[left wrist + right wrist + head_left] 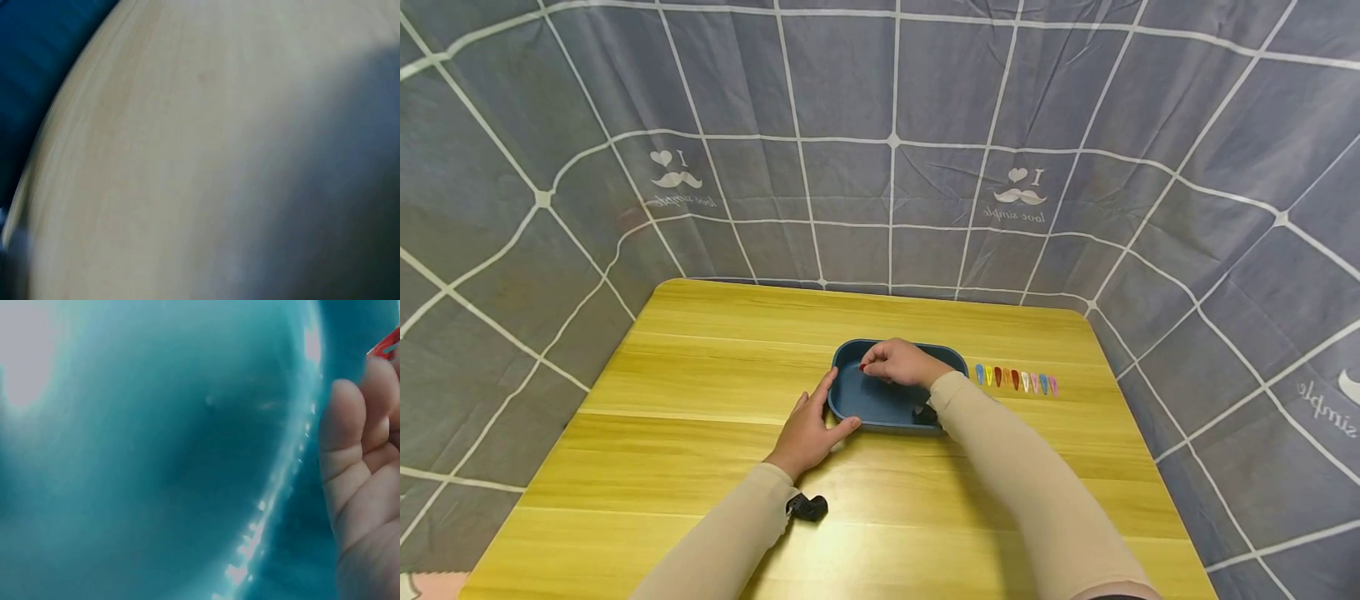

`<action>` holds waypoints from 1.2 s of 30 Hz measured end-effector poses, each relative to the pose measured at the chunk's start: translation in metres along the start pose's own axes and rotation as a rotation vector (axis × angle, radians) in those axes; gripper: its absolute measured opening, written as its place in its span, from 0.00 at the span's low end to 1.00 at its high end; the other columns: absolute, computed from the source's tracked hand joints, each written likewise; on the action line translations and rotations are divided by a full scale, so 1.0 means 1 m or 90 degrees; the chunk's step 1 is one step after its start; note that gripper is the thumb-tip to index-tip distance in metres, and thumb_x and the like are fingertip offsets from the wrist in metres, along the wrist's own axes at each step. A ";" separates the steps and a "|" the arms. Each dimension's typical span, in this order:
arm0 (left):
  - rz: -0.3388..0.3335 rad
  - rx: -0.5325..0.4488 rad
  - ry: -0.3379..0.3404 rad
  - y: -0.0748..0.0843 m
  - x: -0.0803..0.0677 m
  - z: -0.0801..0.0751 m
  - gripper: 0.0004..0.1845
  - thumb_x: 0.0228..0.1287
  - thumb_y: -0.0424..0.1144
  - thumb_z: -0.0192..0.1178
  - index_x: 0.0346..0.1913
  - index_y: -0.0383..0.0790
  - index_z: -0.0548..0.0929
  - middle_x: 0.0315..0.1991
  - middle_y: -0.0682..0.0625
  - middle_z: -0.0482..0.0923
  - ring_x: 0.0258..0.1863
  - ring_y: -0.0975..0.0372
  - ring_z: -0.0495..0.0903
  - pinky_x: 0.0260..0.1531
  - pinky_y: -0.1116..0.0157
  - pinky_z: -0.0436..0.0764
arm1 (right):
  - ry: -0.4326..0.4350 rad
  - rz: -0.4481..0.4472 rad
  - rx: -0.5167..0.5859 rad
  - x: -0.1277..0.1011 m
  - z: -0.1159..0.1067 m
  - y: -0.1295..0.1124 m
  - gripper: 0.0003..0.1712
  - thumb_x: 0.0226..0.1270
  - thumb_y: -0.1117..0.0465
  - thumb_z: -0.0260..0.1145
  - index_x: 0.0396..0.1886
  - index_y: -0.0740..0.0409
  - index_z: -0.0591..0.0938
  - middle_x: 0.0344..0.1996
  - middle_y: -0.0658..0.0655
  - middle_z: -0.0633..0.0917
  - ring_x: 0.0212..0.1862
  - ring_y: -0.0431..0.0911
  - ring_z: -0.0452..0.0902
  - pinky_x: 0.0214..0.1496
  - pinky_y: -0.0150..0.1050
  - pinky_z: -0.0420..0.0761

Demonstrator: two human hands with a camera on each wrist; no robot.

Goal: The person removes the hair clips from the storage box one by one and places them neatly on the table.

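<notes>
A dark blue rectangular tray (880,402) with rounded corners stands on the table in the head view. Over its inside, my right hand (901,363) pinches a small red hair clip (862,367) between thumb and fingers. The red clip (384,347) also shows at the right edge of the right wrist view, by the fingertips. At the tray's left front corner lies my left hand (808,435), its fingers extended along the side and its thumb at the front rim. The left wrist view shows only a blurred strip of the tray (44,56) and the tabletop.
Right of the tray, several hair clips (1016,380) in blue, yellow, red, orange, white and pink lie in a row. The wooden table (700,375) is enclosed by grey checked curtains (850,183). A black wrist camera (807,507) sits at the left sleeve.
</notes>
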State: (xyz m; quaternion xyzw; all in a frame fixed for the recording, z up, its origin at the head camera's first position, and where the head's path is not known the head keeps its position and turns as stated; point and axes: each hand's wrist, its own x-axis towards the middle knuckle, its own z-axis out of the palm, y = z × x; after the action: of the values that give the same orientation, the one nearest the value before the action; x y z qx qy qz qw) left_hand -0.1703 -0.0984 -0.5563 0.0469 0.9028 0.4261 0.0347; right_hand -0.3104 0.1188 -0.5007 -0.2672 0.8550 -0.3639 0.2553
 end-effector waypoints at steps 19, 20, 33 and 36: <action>-0.007 0.009 0.003 0.001 -0.001 0.002 0.52 0.67 0.65 0.67 0.86 0.64 0.50 0.82 0.42 0.62 0.79 0.26 0.52 0.74 0.28 0.62 | 0.089 -0.001 0.112 -0.027 -0.023 0.001 0.17 0.76 0.66 0.63 0.59 0.70 0.84 0.45 0.67 0.90 0.45 0.61 0.86 0.47 0.36 0.87; -0.006 0.011 0.004 0.001 -0.001 0.002 0.52 0.67 0.65 0.67 0.86 0.64 0.50 0.82 0.42 0.62 0.79 0.26 0.52 0.74 0.28 0.62 | 0.096 -0.007 0.120 -0.028 -0.024 0.002 0.18 0.75 0.68 0.63 0.61 0.70 0.83 0.42 0.67 0.90 0.41 0.59 0.85 0.44 0.35 0.86; -0.005 0.012 0.004 -0.003 0.000 0.003 0.52 0.67 0.65 0.68 0.86 0.67 0.48 0.81 0.41 0.63 0.79 0.26 0.52 0.73 0.28 0.62 | 0.143 0.024 0.168 -0.049 -0.044 0.005 0.16 0.73 0.69 0.66 0.57 0.74 0.82 0.41 0.66 0.89 0.48 0.68 0.85 0.56 0.60 0.88; -0.008 0.012 0.000 -0.003 0.000 0.003 0.52 0.67 0.65 0.67 0.86 0.67 0.48 0.81 0.42 0.63 0.79 0.26 0.52 0.74 0.28 0.61 | 0.170 0.033 0.135 -0.054 -0.049 0.009 0.11 0.72 0.67 0.70 0.50 0.69 0.86 0.43 0.62 0.90 0.47 0.64 0.86 0.54 0.54 0.89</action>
State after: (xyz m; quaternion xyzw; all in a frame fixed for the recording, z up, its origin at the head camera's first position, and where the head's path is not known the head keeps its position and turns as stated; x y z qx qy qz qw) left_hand -0.1704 -0.0975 -0.5603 0.0417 0.9071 0.4173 0.0369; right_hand -0.3047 0.1826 -0.4645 -0.1658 0.8449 -0.4774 0.1755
